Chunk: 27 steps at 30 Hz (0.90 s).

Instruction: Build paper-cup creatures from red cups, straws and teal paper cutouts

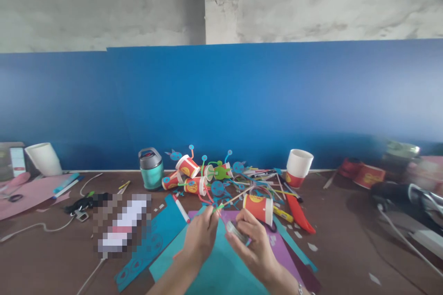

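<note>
A: What do we hold now?

B: With our left hand (202, 234) we pinch a thin stick (235, 197), above the blue-green sheet (221, 269). Our right hand (254, 239) is curled around a clear roll (237, 232), also above this sheet. We think it is tape, but we cannot be certain.

A: What could go wrong for us from here?

B: The far end of the stick points to the heap of cup figures (195, 186) beyond the sheet. If we turn our left wrist too quickly, this end may catch there and pull something down.

A: And on the other side?

B: A paper cup (258, 207) lies on its side, beyond the sheet and to its right, very near our right fingers. If we push outward with our knuckles, we may make it roll.

A: Do we worry about the small scraps (312, 247) to the right of the sheet?

B: A little. If the roll is sticky and we let it drop there, they may cling to it. Also, if we pinch too weakly, the stick may twist.
</note>
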Each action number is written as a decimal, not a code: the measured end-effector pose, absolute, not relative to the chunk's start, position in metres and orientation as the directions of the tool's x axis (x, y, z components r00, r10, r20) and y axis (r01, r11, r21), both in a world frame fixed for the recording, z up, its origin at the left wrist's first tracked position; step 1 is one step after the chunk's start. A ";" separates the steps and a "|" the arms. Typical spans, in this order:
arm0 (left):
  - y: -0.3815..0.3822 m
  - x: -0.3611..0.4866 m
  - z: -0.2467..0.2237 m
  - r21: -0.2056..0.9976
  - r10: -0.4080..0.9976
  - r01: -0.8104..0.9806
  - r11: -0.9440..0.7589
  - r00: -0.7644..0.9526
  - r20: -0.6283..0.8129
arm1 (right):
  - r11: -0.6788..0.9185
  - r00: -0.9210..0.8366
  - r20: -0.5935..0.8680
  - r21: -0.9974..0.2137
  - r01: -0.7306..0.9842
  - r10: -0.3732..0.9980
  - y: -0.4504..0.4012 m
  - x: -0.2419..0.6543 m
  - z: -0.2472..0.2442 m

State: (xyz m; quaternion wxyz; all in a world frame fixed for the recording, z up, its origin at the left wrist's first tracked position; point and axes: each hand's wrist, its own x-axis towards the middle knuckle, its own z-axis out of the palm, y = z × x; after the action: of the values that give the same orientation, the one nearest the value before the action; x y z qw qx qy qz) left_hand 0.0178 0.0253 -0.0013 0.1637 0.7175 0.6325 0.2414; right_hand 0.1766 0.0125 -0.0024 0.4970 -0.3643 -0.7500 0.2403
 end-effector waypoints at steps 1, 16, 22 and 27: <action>0.026 0.017 -0.002 0.549 0.985 0.821 -0.157 0.092 0.145 | 0.621 -0.251 0.568 -0.720 0.310 0.784 0.013 0.177 -0.002; 0.028 0.016 0.003 0.768 0.980 0.609 -0.199 0.115 0.162 | 0.628 -0.282 0.562 -0.705 0.329 0.778 0.015 0.180 -0.003; 0.033 0.015 0.001 0.830 0.985 0.530 -0.173 0.093 0.146 | 0.621 -0.275 0.556 -0.712 0.328 0.784 0.016 0.180 -0.005; 0.035 0.014 0.001 0.892 0.987 0.423 -0.158 0.093 0.130 | 0.606 -0.278 0.538 -0.719 0.341 0.796 0.018 0.180 -0.008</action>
State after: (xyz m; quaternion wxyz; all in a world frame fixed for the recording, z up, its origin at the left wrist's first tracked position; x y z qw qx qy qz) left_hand 0.0140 0.0350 0.0005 0.3546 0.6488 0.5434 0.3974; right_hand 0.1805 0.0180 -0.0077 0.4709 -0.3729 -0.7623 0.2412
